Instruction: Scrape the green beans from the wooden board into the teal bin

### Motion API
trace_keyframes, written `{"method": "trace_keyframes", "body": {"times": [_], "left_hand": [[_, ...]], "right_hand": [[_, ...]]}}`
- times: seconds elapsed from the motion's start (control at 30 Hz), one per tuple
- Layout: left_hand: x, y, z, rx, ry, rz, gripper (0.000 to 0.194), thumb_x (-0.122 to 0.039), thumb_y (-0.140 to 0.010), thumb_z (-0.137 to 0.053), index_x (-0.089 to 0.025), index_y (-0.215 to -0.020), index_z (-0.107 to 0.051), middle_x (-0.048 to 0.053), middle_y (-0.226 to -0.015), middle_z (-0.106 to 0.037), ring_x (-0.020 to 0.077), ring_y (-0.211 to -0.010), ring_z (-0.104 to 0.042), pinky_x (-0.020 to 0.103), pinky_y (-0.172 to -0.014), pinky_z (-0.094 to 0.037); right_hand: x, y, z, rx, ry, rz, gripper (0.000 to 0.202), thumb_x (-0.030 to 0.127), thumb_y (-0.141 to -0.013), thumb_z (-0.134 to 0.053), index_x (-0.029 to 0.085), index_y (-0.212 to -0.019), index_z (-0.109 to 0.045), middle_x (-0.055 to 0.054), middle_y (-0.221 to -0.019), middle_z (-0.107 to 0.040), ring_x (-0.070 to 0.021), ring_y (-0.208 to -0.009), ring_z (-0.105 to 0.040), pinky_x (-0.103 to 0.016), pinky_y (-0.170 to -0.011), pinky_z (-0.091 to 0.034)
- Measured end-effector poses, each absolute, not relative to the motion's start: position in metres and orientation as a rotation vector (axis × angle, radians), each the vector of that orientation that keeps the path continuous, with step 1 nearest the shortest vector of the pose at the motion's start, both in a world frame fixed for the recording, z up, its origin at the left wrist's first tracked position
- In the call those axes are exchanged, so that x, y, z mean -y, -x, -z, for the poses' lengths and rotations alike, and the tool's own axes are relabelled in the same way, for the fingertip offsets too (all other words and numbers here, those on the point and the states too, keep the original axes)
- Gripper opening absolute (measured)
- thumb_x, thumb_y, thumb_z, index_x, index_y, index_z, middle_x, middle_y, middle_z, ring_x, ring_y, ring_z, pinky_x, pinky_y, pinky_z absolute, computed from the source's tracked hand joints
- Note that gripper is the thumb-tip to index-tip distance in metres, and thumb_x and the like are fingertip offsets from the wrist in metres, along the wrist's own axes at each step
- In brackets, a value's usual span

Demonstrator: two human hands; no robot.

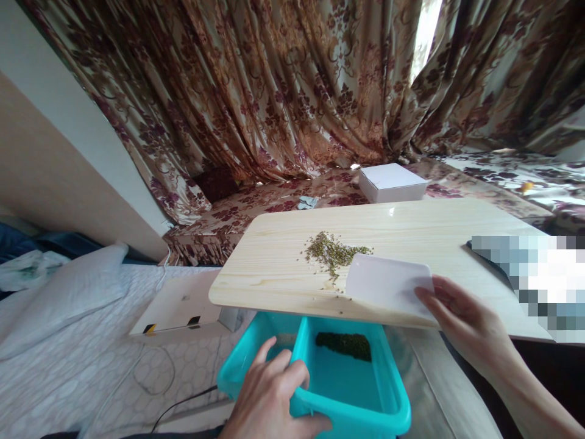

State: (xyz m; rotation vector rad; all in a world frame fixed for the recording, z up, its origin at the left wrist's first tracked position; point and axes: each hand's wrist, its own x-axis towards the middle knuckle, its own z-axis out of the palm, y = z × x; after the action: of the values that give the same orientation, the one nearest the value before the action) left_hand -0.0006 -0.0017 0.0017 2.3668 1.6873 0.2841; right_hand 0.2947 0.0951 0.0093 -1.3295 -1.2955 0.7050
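My right hand [466,314] pinches the right end of a white flat scraper [388,281] with rounded corners, its left edge beside a spread of mung beans [331,251] on the wooden tabletop [274,283]. Some paler bits lie among the beans. Below the table's near edge stands a turquoise bin [397,396] split in two by a divider. My left hand [274,390] grips its near rim at the divider, fingers over the top and thumb outside. More mung beans [343,346] are heaped at the back of the right compartment; pale grains [287,339] show in the left one, partly hidden.
A white box [393,182] stands behind the table on a flowered ledge, with a small light-blue cloth [307,202] near it. At right on the table lies a partly pixelated dark-edged device [493,262]. A flat white box [183,305] and cables [158,372] lie on the bed at left.
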Motion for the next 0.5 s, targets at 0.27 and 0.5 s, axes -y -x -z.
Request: {"method": "trace_keyframes", "body": {"times": [0.27, 0.5], "left_hand": [[0.0019, 0.001, -0.0033, -1.686, -2.361, -0.265, 0.044, -0.038, -0.053, -0.093, -0.021, -0.071, -0.056, -0.005, -0.073, -0.059, 0.0208, -0.079, -0.066, 0.06, -0.107, -0.038], [0.0016, 0.0037, -0.0014, -1.688, -2.339, -0.274, 0.044, -0.042, -0.054, -0.093, -0.021, -0.072, -0.058, -0.004, -0.075, -0.06, 0.022, -0.082, -0.066, 0.061, -0.107, -0.037]], "right_hand": [[-0.0969, -0.2873, -0.0103, 1.314, 1.291, -0.759, 0.039, 0.057, -0.066, -0.073, 0.023, -0.082, -0.066, -0.007, -0.078, -0.077, -0.0256, -0.077, -0.074, -0.031, -0.065, -0.06], [-0.1016, -0.284, -0.0113, 1.302, 1.292, -0.756, 0.041, 0.059, -0.066, -0.072, 0.022, -0.084, -0.067, -0.007, -0.078, -0.077, -0.0243, -0.073, -0.074, -0.031, -0.064, -0.06]]}}
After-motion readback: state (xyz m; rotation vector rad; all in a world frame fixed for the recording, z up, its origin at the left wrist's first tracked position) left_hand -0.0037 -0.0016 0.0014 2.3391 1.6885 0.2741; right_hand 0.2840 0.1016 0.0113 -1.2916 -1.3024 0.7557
